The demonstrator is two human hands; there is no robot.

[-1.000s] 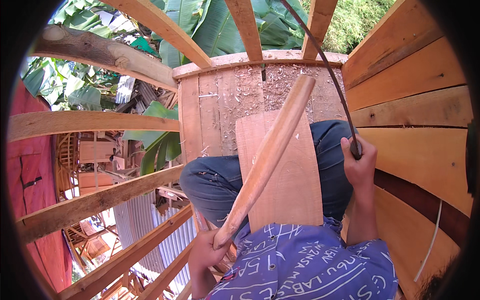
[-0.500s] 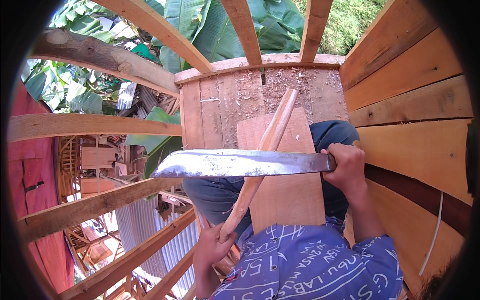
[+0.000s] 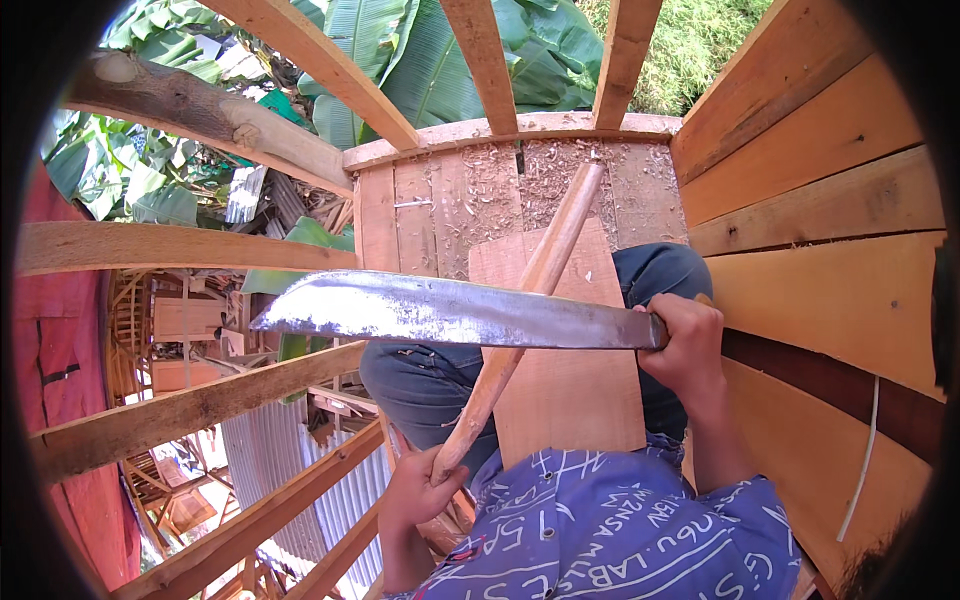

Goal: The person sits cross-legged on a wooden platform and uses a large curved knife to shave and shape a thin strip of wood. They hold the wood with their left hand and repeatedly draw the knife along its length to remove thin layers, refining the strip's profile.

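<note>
My left hand (image 3: 418,488) is closed round the lower end of a pale, carved wooden stick (image 3: 562,238). The stick slants up and to the right across a flat wooden board (image 3: 570,400) lying over my lap. In my right hand (image 3: 686,340) is a machete (image 3: 420,308), gripped by its handle. Its broad, bright blade points left and crosses over the middle of the stick, hiding that part. Whether blade and stick touch, I cannot tell. The machete's handle is mostly hidden by my fingers.
Wood shavings (image 3: 570,165) litter the plank floor (image 3: 440,235) in front of me. A plank wall (image 3: 820,285) rises close on my right. Spaced wooden rails (image 3: 190,248) stand on the left and ahead, with banana leaves (image 3: 440,80) and corrugated roofing (image 3: 340,480) beyond them.
The machete has shifted left along its length, and its tip has risen a little, so the blade now slopes down toward my right hand. My left hand still holds the stick in much the same place.
</note>
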